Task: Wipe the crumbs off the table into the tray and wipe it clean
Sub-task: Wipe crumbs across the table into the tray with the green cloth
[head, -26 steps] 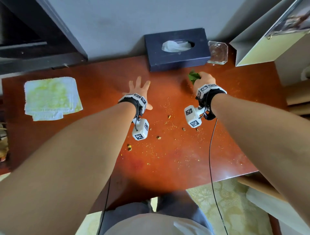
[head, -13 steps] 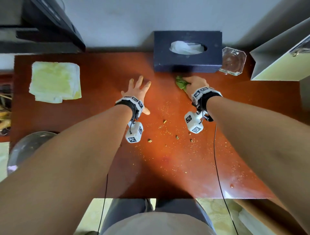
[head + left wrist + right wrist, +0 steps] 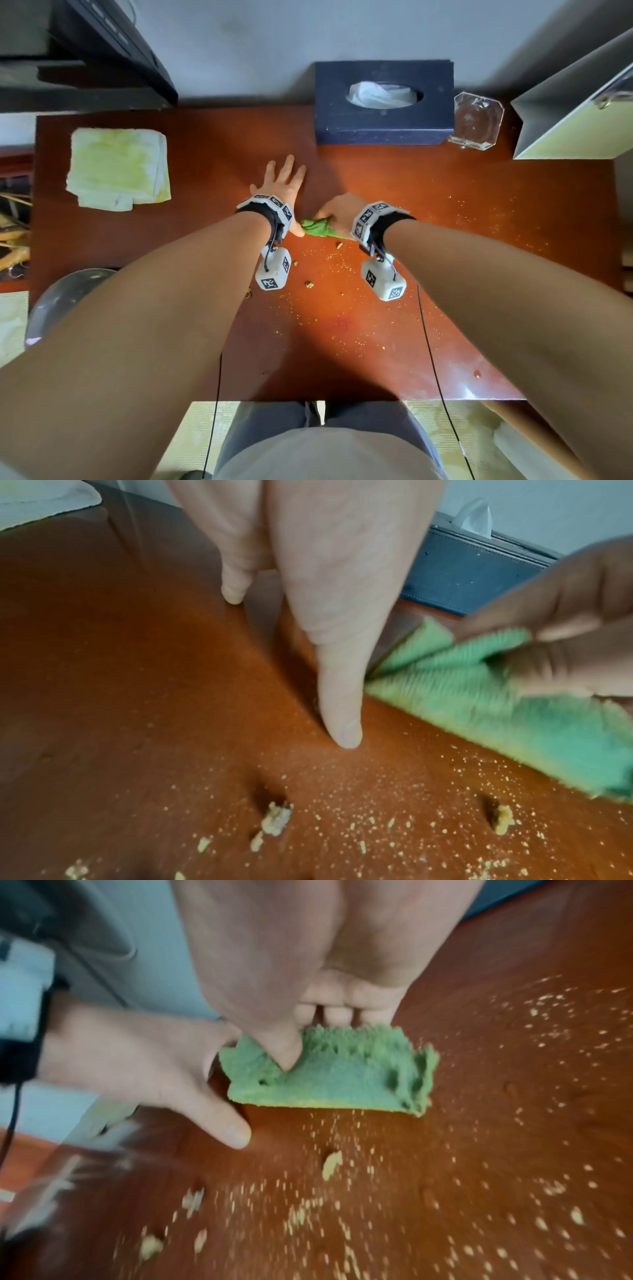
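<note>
My right hand point(image 3: 337, 210) grips a green cloth point(image 3: 317, 229) point(image 3: 335, 1080) point(image 3: 496, 696) and drags it over the red-brown table point(image 3: 445, 205). Its thumb and curled fingers point(image 3: 339, 1012) pinch the cloth's upper edge. My left hand point(image 3: 279, 183) lies flat on the table, fingers straight, thumb point(image 3: 342, 715) right beside the cloth. Crumbs point(image 3: 310, 283) point(image 3: 330, 1164) point(image 3: 276, 818) and fine yellow grains lie scattered in front of both hands. A clear glass tray point(image 3: 476, 120) stands at the back right.
A dark blue tissue box point(image 3: 383, 102) sits at the back against the wall. A folded yellow-stained white cloth point(image 3: 118, 168) lies at the table's left. A grey box point(image 3: 575, 113) stands at the far right, and a round grey bin point(image 3: 65, 301) is below the left edge.
My right hand has pulled the green cloth from near the tissue box toward me and left, up against my left thumb. The left hand stays flat in place.
</note>
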`<state>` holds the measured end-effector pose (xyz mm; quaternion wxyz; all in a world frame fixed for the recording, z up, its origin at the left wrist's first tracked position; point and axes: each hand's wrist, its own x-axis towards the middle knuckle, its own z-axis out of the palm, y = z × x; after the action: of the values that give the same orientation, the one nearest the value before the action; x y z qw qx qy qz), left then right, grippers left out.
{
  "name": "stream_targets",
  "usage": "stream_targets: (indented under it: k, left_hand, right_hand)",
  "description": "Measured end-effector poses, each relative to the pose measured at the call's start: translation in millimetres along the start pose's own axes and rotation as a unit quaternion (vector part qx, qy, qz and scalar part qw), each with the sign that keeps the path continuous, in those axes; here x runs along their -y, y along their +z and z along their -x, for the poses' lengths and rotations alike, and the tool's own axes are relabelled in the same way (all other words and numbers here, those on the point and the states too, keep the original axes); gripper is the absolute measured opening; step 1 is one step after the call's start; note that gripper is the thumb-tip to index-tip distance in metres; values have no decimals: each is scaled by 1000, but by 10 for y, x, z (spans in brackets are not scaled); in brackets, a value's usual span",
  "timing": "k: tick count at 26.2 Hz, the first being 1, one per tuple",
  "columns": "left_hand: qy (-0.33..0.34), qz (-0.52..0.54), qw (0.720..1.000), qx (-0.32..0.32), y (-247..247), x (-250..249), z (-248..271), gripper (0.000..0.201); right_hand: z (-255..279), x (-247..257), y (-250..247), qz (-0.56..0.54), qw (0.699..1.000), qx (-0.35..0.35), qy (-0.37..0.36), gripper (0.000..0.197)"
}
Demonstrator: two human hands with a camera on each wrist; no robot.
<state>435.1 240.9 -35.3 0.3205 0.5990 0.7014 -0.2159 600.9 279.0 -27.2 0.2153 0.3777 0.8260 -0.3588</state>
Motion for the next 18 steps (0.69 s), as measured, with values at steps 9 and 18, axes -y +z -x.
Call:
stream_targets:
  k: [9,18]
  left_hand:
    - [13,-3,1000,-4,43,60,-24,138]
    - [20,-1,1000,-5,33,68,-21,137]
  right_hand:
    - [62,-641,-493,-123,942,-215,226,46]
    - [48,-239,-34,-15,991,-83,105,47]
